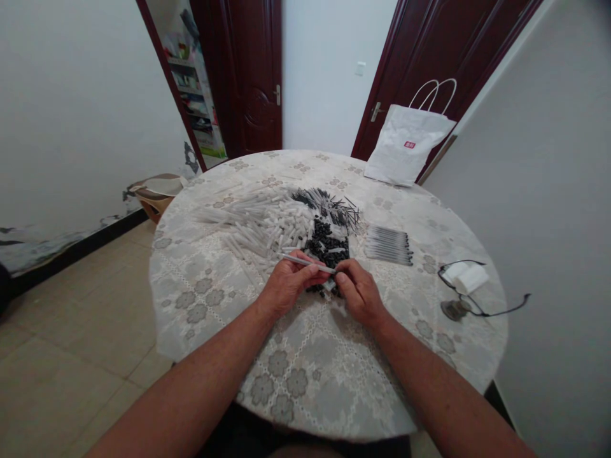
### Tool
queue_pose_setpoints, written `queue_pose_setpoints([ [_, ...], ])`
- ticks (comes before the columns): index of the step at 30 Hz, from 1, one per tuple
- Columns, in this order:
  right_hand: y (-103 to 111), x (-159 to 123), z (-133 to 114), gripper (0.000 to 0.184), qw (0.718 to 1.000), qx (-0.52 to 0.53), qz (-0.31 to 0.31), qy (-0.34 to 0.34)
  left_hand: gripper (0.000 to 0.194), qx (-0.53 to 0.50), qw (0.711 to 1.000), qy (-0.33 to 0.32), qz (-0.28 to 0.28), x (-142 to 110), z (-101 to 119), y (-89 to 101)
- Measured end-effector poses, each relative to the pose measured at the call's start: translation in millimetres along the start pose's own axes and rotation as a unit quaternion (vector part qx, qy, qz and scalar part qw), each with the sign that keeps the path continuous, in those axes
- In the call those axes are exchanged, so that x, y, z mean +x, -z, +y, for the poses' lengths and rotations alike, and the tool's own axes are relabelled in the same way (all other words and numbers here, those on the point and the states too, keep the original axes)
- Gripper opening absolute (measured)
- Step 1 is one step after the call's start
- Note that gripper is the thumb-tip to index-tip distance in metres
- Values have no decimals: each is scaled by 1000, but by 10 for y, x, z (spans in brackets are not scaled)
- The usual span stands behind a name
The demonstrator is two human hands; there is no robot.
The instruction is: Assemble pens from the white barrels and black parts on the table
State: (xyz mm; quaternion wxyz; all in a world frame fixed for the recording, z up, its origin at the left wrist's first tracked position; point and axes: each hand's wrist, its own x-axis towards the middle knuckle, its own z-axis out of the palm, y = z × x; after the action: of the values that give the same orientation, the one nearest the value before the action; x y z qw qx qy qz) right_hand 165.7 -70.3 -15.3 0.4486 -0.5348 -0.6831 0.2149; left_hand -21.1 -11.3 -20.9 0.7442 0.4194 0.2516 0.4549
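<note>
Pale tube [310, 262], one: mid-surface [296, 375], held by left hand [285, 284]; right hand [359, 289] pinches its dark end, seemingly for steadiness. Black pieces [322, 230]: twelve o'clock from hands, apparently for easy reach.

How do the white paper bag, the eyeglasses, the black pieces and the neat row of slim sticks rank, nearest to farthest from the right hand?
1. Black pieces: at the right hand, spreading left.
2. Slim sticks: ahead, slightly right.
3. Eyeglasses: farther right.
4. Paper bag: far right edge.
</note>
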Motion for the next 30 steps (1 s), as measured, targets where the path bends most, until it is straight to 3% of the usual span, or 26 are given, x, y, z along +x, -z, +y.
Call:
queue_pose_setpoints([
  [4, -3, -1, -23, 17, 1000, -22, 7, 4, 31, 6, 1000, 5, 4, 2, -1, -1],
  [15, -25, 33, -6, 34, 1000, -12, -12, -2, 28, 54, 998, 4, 13, 0, 58, -20],
  [21, -18, 49, -26, 18, 998, -28, 6, 61, 23, 207, 977, -46, 13, -36, 124, -31],
  [25, 53, 63, -37, 16, 993, -47, 27, 102, 17, 386, 915, -119, -5, -59, 92, 7],
  [30, 264, 81, 22, 19, 987, -49, 137, 69, 15, 593, 756, -248, -122, -73, -44, 6],
])
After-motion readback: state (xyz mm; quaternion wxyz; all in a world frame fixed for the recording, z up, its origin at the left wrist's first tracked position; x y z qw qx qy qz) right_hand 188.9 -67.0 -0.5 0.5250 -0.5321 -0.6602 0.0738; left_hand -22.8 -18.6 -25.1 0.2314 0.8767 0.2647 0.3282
